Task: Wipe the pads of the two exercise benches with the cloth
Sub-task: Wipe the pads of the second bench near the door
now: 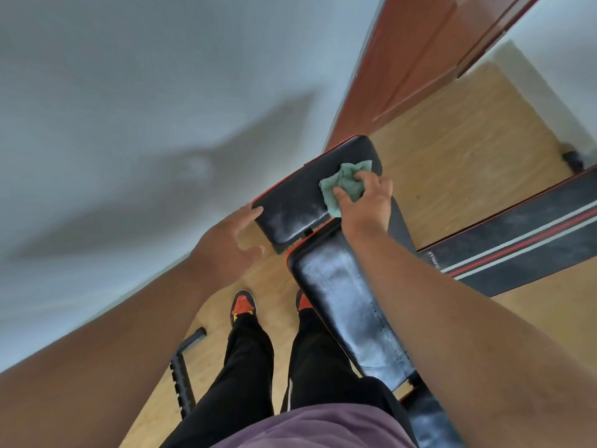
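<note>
R hand (366, 202) is on the small far pad (310, 185) of the bench, fingers curled & pinching a bunched green cloth (344, 184), pressing it flat to the pad's top near its right edge. Cloth touches the pad; a corner hangs toward the gap betw. this pad & the long pad (349, 315). L hand (231, 240) is at the small pad's left end: fingers spread, fingertips touching the pad's left corner, thumb apart below, gripping nothing. Small pad is black w/ red trim, streaky pale sheen on the near part. Long pad lies just nearer than the small pad, almost touching it, same black w/ pale streaks. Right of the small pad, well apart, a second black bench (523, 240) w/ red & white stripes; lettering on it too small to read surely, maybe "XYWang". Below-left of the small pad, on the wood floor (452, 150): red/black shoes (244, 305), black trousers. Grey wall (129, 108) left of the small pad, red-brown door (416, 53) beyond it.
</note>
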